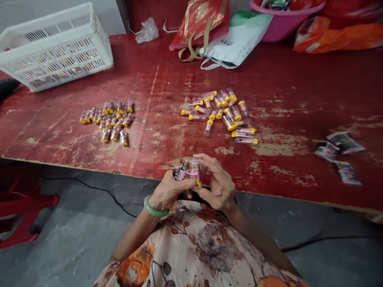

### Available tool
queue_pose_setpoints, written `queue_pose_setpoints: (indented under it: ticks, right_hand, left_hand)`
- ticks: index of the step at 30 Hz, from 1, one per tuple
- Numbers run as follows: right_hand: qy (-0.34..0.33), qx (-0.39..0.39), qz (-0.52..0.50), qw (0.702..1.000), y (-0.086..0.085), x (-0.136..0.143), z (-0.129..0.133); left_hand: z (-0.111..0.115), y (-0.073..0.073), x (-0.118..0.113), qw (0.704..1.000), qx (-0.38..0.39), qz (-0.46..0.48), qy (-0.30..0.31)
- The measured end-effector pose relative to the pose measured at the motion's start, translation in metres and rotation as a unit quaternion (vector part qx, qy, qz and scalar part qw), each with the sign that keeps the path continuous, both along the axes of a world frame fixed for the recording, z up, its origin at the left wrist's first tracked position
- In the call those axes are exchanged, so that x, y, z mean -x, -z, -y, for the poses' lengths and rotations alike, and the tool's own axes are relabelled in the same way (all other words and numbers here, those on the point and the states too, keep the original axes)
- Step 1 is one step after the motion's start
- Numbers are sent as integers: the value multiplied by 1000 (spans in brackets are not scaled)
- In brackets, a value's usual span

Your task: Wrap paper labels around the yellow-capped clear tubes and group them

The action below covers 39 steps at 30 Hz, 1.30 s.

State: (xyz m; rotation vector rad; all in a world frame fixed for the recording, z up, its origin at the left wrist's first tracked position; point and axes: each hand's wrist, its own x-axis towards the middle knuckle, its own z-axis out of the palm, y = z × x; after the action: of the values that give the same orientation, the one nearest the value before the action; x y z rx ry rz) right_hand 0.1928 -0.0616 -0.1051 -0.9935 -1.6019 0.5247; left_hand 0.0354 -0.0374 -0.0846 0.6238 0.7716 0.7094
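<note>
Just past the table's front edge, a small clear plastic packet point(190, 166) with pink, white and dark print sits between my hands. Some yellow shows at its lower edge. My left hand point(171, 188), with a green bangle at the wrist, grips it with the thumb across its front. The fingers and thumb of my right hand point(220, 184) close on its right side. What lies inside the packet is too small to tell. Nearest beyond my hands are loose clear tubes point(229, 123) with yellow caps and pinkish contents.
Several brown-and-yellow small tubes point(114, 132) stand grouped on the red table point(161, 149). Flat printed packets point(347, 169) lie at right. A white crate point(68, 56), a red bag point(199, 24), a white bag point(236, 40) and a pink basin point(279, 24) line the back.
</note>
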Motion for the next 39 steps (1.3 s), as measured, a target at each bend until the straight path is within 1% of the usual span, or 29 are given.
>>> queue_pose_setpoints:
  ticks: [4, 13, 20, 26, 28, 30, 32, 33, 34, 35, 36, 37, 38, 39]
  right_hand:
    - [7, 2, -7, 1000, 2, 0, 1]
    - [8, -8, 10, 1000, 4, -1, 0]
    - [-10, 1, 18, 1000, 1, -1, -2]
    - [-12, -6, 61, 998, 1, 2, -8]
    - [-27, -4, 91, 995, -3, 3, -11]
    - [-74, 9, 127, 989, -8, -1, -16]
    - [-123, 26, 151, 981, -11, -14, -27]
    - [-133, 27, 156, 978, -9, -26, -36]
    - [-119, 21, 158, 980, -4, -39, -49]
    - [-71, -8, 160, 985, 4, -55, -65]
    - [-20, -59, 169, 984, 15, -72, -84]
    - [23, -78, 190, 978, 26, -88, -104]
    - [42, -86, 224, 970, 38, -103, -123]
    - [46, -79, 258, 962, 49, -116, -141]
  left_hand:
    - [2, -1, -1, 1000, 1, -9, 1]
    - [2, -1, -1, 1000, 1, -26, -4]
    - [0, 1, -2, 1000, -8, -21, -16]
    - [-3, 4, 1, 999, -25, -44, -18]
    - [-4, 5, 2, 998, -24, -49, -30]
    - [-4, 5, 7, 997, -16, -60, -46]
    - [-8, 6, 19, 994, -7, -85, -75]
    - [-12, 7, 29, 990, -7, -103, -99]
    - [-19, 7, 43, 983, -14, -128, -129]
    - [-27, 8, 60, 972, -28, -161, -167]
    - [-36, 8, 80, 956, -50, -200, -208]
    - [-47, 7, 101, 934, -73, -247, -247]
    - [-59, 6, 123, 906, -100, -293, -288]
    - [-72, 5, 144, 875, -117, -340, -323]
